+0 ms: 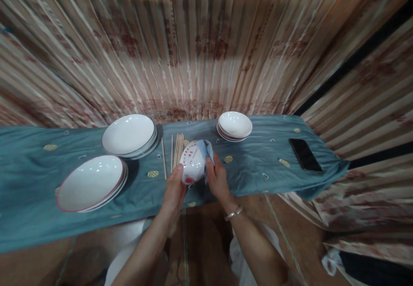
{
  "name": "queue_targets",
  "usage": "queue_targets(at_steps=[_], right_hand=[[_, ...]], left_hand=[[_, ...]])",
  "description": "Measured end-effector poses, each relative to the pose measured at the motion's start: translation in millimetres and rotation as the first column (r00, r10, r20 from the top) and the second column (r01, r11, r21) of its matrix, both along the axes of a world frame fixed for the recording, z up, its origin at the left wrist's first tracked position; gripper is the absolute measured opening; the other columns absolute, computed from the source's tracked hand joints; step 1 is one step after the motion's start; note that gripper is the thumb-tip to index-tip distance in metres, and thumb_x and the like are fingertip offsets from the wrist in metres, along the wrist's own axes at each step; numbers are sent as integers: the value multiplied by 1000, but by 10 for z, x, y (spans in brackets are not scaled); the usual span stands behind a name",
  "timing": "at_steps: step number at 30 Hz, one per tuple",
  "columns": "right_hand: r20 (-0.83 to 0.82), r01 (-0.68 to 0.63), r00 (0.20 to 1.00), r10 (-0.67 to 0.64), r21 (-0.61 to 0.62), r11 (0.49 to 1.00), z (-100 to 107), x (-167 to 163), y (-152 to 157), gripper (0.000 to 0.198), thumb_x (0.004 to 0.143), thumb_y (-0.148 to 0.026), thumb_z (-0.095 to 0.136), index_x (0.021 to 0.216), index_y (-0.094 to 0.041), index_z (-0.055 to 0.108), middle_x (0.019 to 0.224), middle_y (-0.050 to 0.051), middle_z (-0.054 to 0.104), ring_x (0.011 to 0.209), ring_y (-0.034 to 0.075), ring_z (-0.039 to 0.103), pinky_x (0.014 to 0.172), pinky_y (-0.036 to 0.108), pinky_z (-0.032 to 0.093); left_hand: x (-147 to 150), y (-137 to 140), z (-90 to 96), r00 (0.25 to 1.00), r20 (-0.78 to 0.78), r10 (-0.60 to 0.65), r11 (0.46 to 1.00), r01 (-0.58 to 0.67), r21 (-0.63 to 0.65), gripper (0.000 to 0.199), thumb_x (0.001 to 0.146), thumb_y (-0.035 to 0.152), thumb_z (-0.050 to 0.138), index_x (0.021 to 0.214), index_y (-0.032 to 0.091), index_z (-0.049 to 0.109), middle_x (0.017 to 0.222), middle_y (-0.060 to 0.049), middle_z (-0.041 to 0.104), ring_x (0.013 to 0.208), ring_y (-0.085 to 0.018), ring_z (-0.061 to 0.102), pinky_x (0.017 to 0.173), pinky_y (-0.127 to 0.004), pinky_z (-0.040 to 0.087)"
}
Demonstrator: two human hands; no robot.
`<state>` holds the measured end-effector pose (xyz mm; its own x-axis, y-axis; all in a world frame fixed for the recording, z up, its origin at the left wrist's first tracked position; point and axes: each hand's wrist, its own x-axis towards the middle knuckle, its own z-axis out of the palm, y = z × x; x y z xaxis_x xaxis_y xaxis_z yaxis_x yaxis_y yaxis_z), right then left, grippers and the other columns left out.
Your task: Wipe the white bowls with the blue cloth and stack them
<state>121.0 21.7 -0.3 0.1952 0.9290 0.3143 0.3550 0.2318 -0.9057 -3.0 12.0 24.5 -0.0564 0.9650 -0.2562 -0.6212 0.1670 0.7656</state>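
A white bowl [194,164] with red lettering is tilted between my two hands, its outer side facing up. My left hand [175,187] grips its left edge, thumb on the outside. On the other side, my right hand [218,178] presses a blue cloth [205,148] against the bowl's rim, fingers closed; a silver bracelet circles that wrist. Several wooden chopsticks [177,148] lie on the table just behind and left of the bowl. My fingertips underneath the bowl are hidden.
A teal cloth covers the table [251,174]. Stacked large plates [129,134] and red-rimmed plates [90,183] stand at the left. Small stacked bowls [235,124] stand at the back right, a black phone [305,154] farther right. A pleated curtain [200,53] hangs behind.
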Motion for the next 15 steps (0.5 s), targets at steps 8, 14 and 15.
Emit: queue_targets(at_steps=[8,14,15], right_hand=[[-234,18,971,-50,-136,991,-291,-117,-51,60,100,-56,32,134,-13,57,124,13,69,123,22,61,104,36,48],[-259,14,965,-49,-137,990,-359,-301,-205,60,103,-49,32,149,-13,39,145,15,54,139,20,47,116,40,37],[-229,11,973,-41,-127,992,-366,-326,-237,59,103,-47,31,152,-13,34,148,15,51,140,20,45,117,41,35]], left_hand=[[-15,23,-43,998,42,52,999,-51,-18,47,79,44,74,113,13,72,113,-15,75,114,-28,67,101,-37,51],[-27,49,-41,997,47,68,996,-65,-61,46,85,41,68,121,12,67,112,-14,75,114,-26,67,101,-37,51],[-25,55,-35,996,51,74,995,-70,-72,45,86,40,67,121,12,67,111,-14,76,113,-26,67,101,-37,51]])
